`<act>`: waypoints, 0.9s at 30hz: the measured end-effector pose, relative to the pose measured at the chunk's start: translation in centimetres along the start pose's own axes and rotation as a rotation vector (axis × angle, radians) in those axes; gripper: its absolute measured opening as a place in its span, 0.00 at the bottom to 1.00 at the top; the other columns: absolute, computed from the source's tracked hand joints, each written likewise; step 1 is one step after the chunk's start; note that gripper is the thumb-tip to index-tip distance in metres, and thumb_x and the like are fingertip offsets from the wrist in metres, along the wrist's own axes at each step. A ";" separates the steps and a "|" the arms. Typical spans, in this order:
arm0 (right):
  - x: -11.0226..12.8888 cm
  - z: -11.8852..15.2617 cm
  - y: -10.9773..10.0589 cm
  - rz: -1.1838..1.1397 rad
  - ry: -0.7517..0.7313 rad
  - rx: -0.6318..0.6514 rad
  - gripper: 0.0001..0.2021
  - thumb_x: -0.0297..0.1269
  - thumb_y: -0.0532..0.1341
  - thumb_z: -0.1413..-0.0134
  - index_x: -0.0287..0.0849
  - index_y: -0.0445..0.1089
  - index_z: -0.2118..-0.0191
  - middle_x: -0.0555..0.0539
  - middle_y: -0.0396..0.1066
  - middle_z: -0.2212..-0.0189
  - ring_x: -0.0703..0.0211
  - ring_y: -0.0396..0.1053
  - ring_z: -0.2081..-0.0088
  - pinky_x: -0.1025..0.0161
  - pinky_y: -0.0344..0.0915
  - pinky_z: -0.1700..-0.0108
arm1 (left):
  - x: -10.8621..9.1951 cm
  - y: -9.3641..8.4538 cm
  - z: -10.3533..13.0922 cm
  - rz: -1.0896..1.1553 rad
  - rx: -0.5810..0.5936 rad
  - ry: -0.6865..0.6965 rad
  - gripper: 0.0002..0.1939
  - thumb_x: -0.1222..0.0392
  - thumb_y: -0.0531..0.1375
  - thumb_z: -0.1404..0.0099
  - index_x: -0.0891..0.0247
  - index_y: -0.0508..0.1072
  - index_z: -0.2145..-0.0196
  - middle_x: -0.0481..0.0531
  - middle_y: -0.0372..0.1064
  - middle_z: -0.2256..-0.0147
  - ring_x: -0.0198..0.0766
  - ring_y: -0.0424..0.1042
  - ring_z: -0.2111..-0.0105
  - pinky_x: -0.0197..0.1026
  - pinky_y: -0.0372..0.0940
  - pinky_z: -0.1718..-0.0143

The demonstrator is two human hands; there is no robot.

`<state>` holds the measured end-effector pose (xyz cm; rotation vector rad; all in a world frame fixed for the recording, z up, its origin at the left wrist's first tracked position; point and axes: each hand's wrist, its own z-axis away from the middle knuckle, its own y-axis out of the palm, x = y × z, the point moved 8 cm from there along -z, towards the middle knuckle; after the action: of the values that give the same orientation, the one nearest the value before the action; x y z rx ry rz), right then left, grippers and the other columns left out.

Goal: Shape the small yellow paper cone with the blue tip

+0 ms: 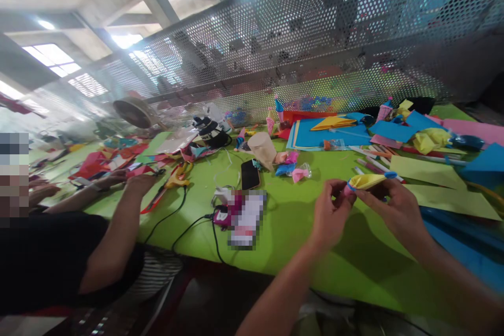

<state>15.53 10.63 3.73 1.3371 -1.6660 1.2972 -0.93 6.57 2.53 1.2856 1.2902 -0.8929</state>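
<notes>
Yellow folded paper (366,180), pinched between both hands and held just above the green table (291,236), near its front edge and right of centre.

Around it, from big to small:
- Blue card sheets (326,136) stacked well behind, toward the perforated screen.
- A pale yellow-green sheet (452,200) lying flat just beside the right wrist.
- A co-worker's forearm (118,231) resting on the table far to the left, well apart.
- A brown paper cone (263,149) and a dark phone (250,174) farther back, left of the hands.
- Loose marker pens (374,160) just behind the paper.

Hands and grip:
- Right hand (394,207) closed narrowly on the paper's right part, fingers underneath and thumb over, with a blue edge peeking out at the top.
- Left hand (331,215) curled tight, fingertips nipping the pink end (348,190) at the paper's left tip.
- Palms facing each other, fingertips nearly touching, the paper bridging them.

Judged as a shaping or joining step, working the small pink end against the yellow body. Exact fold or join too small and blurred to tell.

Next move likely calling for a steady right-hand hold, fine fingertip pressure from the left, and care not to crush or tear the thin paper.
</notes>
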 end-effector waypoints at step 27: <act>0.6 -0.1 0.2 0.036 -0.105 0.011 0.13 0.52 0.69 0.38 0.50 0.77 0.56 0.49 0.74 0.66 0.56 0.66 0.70 0.57 0.64 0.67 | 0.0 -0.2 -0.1 -0.034 -0.018 0.007 0.12 0.55 0.69 0.31 0.61 0.72 0.57 0.53 0.72 0.59 0.39 0.70 0.58 0.40 0.64 0.56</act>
<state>15.18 10.48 4.27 1.4091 -1.7635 1.2780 -1.16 6.63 2.50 1.2575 1.3260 -0.8993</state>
